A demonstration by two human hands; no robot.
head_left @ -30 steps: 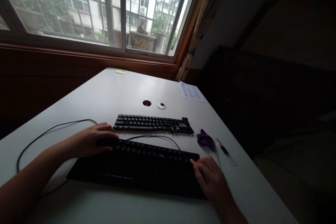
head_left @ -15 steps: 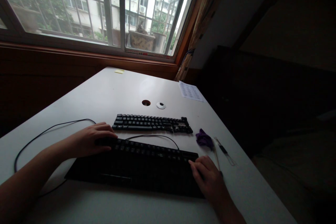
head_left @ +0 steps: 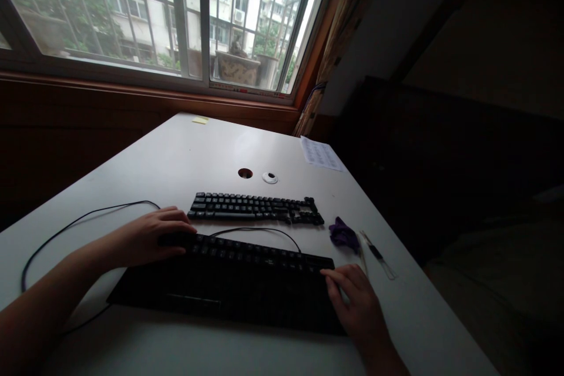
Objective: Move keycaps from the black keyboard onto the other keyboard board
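A wide black keyboard [head_left: 247,294] lies across the near part of the table, its lower half too dark to make out. My left hand [head_left: 152,235] grips its far left corner, thumb on the near side and fingers over the back edge. At the right end, my right hand [head_left: 352,299] has curled fingers, with a fingertip against the keys; whether it pinches something small is hidden. Just beyond the keyboard, rows of loose black keycaps [head_left: 247,207] are laid out in keyboard order. A thin cable [head_left: 255,228] loops between the two.
To the right are a crumpled purple cloth [head_left: 343,235], a thin pale stick [head_left: 363,258] and a dark-handled wire tool [head_left: 376,254]. Farther back lie a round cable hole [head_left: 245,173], its white cover [head_left: 269,177], a printed sheet [head_left: 321,154] and a yellow note [head_left: 200,120].
My right hand has shifted slightly right along the keyboard's end, covering more of the pale stick. My left hand keeps its place on the corner.
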